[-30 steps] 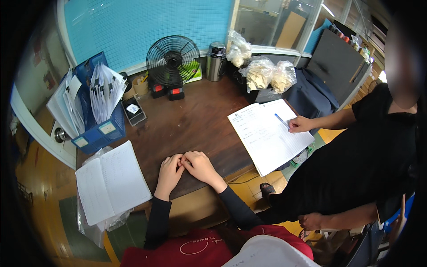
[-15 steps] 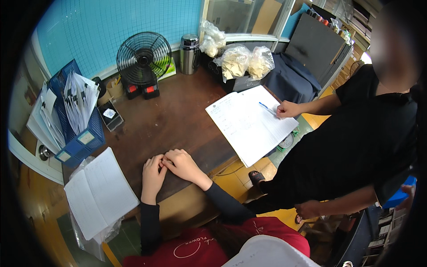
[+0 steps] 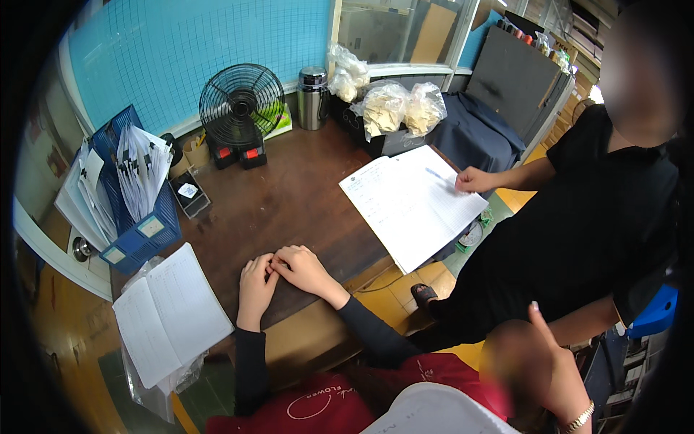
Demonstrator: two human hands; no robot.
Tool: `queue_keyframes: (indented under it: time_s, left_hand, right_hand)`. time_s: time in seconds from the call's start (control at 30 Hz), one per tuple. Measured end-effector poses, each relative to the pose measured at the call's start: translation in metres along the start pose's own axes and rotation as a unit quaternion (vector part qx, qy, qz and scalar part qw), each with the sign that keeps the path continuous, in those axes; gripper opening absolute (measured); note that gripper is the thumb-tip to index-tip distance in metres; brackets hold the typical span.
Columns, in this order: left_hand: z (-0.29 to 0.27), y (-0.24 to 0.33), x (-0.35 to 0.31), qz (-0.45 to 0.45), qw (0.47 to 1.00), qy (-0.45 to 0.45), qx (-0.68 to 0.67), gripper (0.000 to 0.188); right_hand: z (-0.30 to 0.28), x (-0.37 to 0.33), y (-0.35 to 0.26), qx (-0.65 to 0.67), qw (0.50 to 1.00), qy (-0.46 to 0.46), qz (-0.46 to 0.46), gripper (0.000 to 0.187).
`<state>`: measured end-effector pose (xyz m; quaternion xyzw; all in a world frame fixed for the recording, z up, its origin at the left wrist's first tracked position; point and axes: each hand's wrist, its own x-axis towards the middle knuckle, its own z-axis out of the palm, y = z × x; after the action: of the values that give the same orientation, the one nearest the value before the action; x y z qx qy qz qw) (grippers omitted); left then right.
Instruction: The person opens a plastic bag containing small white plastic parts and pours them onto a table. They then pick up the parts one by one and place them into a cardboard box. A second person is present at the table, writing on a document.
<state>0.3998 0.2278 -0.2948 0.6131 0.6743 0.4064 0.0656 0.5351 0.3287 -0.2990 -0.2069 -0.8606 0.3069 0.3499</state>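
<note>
Left hand (image 3: 256, 285) apparently against right hand (image 3: 301, 267)

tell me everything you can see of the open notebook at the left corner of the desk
The notebook lies open, pages up, on the near left part of the desk. Its white paper pages carry faint writing, too small to read, and a crease runs between them. It lies at a slant, with clear plastic showing beneath it. No hand touches it; the left hand is nearest. Its cover is hidden.
</note>
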Motion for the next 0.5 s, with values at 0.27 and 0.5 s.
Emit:
queue_keyframes:
  time_s: [0.27,0.5]
  left_hand:
    - [0.001,-0.008,-0.005,-0.015,1.000,-0.002,0.014,0.027]
    - [0.001,-0.004,-0.003,-0.024,1.000,-0.005,0.014,0.024]
  right_hand:
    - [0.010,-0.003,0.002,-0.034,0.998,0.021,-0.044,0.013]
    - [0.005,-0.004,-0.001,-0.061,0.997,-0.006,-0.048,0.014]
